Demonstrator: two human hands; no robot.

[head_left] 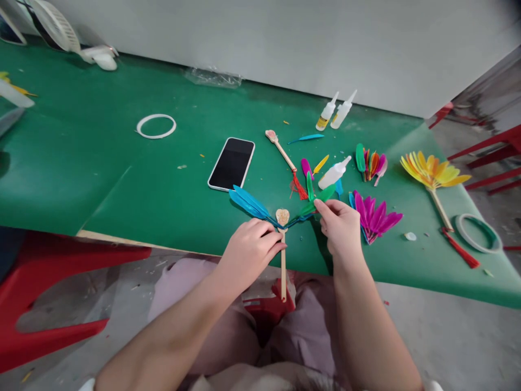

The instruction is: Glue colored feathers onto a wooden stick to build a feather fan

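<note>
My left hand (pixel 249 251) pinches a wooden fan stick (pixel 283 260) just below its heart-shaped top, where blue feathers (pixel 248 202) fan out to the left. My right hand (pixel 341 225) holds a green feather (pixel 319 199) with its fingertips, its base against the stick's top on the right side. The stick hangs over the near edge of the green table (pixel 122 179) above my lap.
A black phone (pixel 232 163) lies left of centre. Three glue bottles (pixel 334 173), a second stick with red tassel (pixel 285 158), loose coloured feathers (pixel 370 163), magenta feathers (pixel 376 217), a finished yellow feather fan (pixel 432 176) and tape rolls (pixel 156 126) lie around. Red stools stand nearby.
</note>
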